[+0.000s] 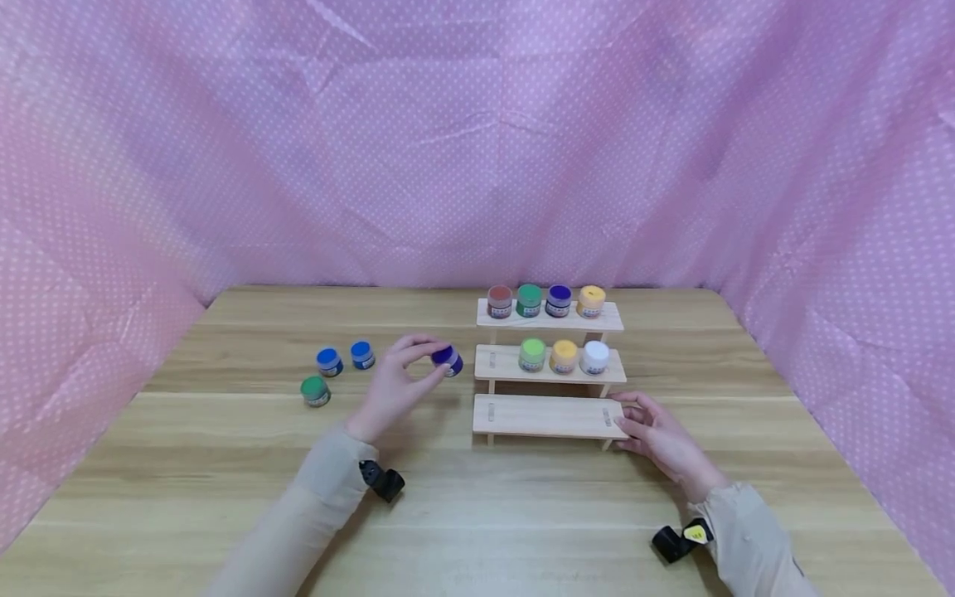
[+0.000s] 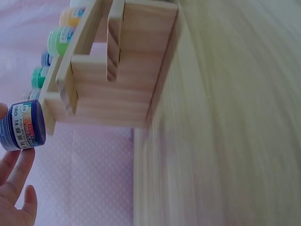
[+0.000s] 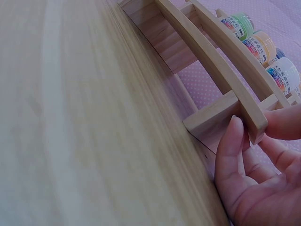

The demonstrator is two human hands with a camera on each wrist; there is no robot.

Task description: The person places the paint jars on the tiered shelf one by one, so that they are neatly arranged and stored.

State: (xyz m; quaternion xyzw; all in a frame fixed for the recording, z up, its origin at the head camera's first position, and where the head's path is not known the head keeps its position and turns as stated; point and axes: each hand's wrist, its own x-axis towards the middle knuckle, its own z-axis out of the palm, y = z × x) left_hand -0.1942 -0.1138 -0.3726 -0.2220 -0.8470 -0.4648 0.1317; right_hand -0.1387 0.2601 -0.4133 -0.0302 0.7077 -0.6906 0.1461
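My left hand (image 1: 399,381) pinches a dark blue paint jar (image 1: 448,361) between thumb and fingers, just left of a three-step wooden rack (image 1: 548,414). In the left wrist view the jar (image 2: 23,125) lies tilted with its printed label showing, held clear of the table. At the rack's right end, my right hand (image 1: 656,435) grips the lowest step, thumb and fingers on either side of the board (image 3: 256,125). Three jars stand on the middle step: light green (image 1: 532,355), yellow (image 1: 564,356) and white (image 1: 594,357), with bare wood to their left.
The top step holds brown-red (image 1: 500,302), green (image 1: 529,301), dark blue (image 1: 558,301) and yellow (image 1: 591,302) jars. On the table at left stand two blue jars (image 1: 329,361) and a green jar (image 1: 315,391). A pink dotted cloth (image 1: 477,166) hangs behind the table.
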